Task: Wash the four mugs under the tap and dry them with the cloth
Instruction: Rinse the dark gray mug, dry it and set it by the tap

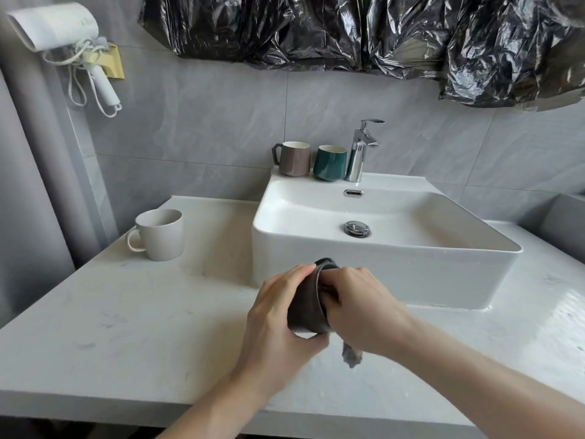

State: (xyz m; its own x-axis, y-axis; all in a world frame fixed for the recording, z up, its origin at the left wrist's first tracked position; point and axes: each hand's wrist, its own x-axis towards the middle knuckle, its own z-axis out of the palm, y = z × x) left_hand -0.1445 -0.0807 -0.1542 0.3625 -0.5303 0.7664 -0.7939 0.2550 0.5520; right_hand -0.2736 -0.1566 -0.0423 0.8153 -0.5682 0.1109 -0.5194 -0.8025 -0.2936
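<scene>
Dark mug (305,307) gripped by left hand (278,315), right hand (364,307) fingers inside

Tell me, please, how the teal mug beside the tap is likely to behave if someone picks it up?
The teal mug looks glazed, so probably rigid, breakable and slippery if wet. No handle shows from here, so it may need gripping round the body.

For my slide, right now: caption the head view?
Left hand holds dark mug; right hand wipes inside with cloth.
</scene>
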